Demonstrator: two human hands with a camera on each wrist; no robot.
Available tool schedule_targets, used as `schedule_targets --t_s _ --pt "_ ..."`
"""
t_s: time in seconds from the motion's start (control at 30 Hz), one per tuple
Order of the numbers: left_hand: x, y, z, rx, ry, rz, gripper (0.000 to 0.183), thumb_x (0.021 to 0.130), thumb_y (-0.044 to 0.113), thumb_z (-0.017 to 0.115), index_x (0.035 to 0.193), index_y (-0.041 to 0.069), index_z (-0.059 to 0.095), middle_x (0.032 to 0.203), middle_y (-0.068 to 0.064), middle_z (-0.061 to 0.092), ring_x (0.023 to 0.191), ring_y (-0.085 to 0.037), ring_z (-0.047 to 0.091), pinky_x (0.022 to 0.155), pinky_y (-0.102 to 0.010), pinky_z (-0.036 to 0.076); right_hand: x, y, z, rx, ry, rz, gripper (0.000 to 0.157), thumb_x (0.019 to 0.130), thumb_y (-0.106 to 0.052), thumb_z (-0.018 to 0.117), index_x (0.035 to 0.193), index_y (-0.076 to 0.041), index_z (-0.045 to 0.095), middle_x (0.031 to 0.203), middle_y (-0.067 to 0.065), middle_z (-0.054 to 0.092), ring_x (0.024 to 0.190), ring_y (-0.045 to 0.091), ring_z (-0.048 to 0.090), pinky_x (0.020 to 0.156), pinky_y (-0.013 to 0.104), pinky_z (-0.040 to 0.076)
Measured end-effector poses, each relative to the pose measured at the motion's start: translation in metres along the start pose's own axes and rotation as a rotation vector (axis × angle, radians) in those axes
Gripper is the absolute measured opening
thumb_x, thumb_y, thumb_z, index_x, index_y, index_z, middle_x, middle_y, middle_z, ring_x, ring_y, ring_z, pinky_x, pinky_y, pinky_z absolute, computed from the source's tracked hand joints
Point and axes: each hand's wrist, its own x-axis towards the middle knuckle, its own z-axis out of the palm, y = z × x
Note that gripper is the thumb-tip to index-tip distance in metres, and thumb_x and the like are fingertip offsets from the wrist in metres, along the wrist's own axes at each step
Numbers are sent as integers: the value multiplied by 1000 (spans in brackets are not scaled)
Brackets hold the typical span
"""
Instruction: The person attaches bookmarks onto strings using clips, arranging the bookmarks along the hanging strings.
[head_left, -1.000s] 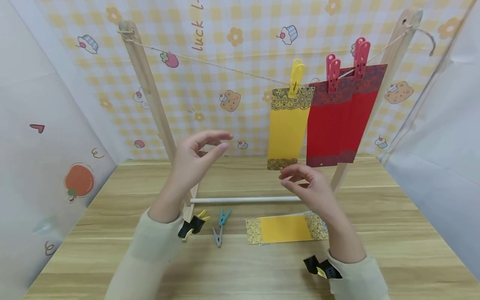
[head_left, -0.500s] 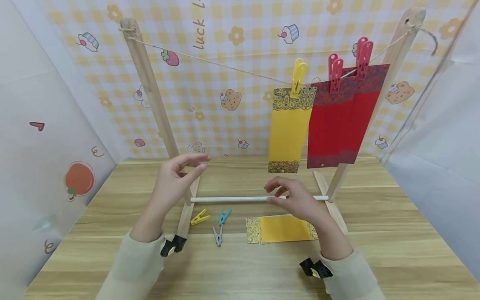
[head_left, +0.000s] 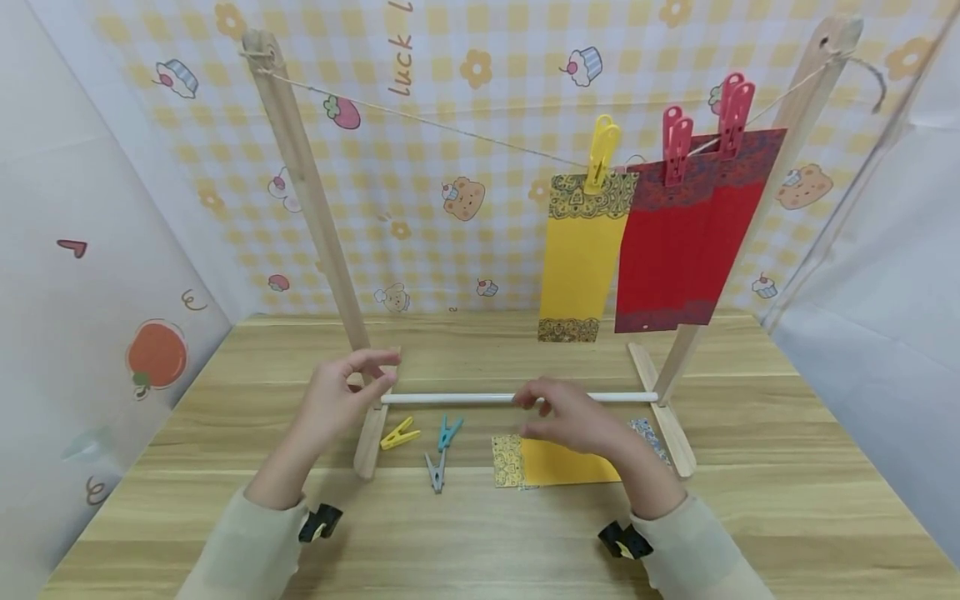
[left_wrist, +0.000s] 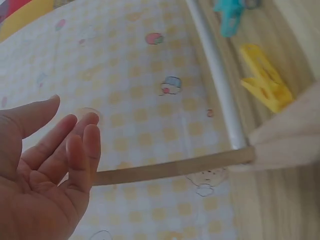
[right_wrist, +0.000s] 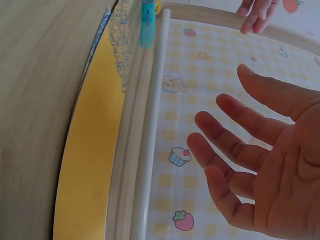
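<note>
Over the tabletop (head_left: 465, 542), a peg (head_left: 599, 165) keeps a yellow card (head_left: 581, 267) hanging inside the frame (head_left: 313, 200), near which left hand (head_left: 341, 390) and right hand (head_left: 576, 418) hover, empty and relaxed.

Pegs (head_left: 677, 148) — plastic (smooth); cards (head_left: 581, 267) — paper; posts (head_left: 312, 196) bare wood, matt.

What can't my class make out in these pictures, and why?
Head: part of the lying yellow card, behind the right hand and forearm.
Head: rest of the wall lettering, past the top edge.
Left wrist: the teal clip, cut by the top edge.
Right wrist: the left hand, likewise cut.
</note>
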Motion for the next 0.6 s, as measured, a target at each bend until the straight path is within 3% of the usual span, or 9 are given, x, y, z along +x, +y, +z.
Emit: schedule_targets --t_s 0.2,0.4,0.47,0.6 --pt "-10 -18 1 114 -92 32 32 92 13 71 122 3 67 105 -11 71 88 -20 61 60 -22 50 1 2 -1 -91 -120 8 39 87 -13 75 123 -1 65 115 14 65 104 32 59 85 38 52" --pt "-15 -36 3 153 -182 33 34 90 9 71 123 -2 65 113 -17 70 89 -23 59 49 -22 42 2 6 2 -168 -159 53 35 85 -9 76 119 -4 67 113 11 63 106 29 60 87 40 51" --pt "-15 -41 5 154 -208 30 35 91 8 70 122 -4 65 114 -19 69 91 -24 59 52 -25 45 2 9 5 -200 -163 69 35 83 -7 77 117 -7 68 114 10 62 107 29 58 90 44 51" --pt "-13 -46 11 194 -249 1 36 90 8 71 123 -4 64 120 -23 67 106 -36 63 79 -41 57 2 12 12 -254 -178 92 40 79 -6 80 117 -10 68 119 9 59 113 30 54 96 50 48"
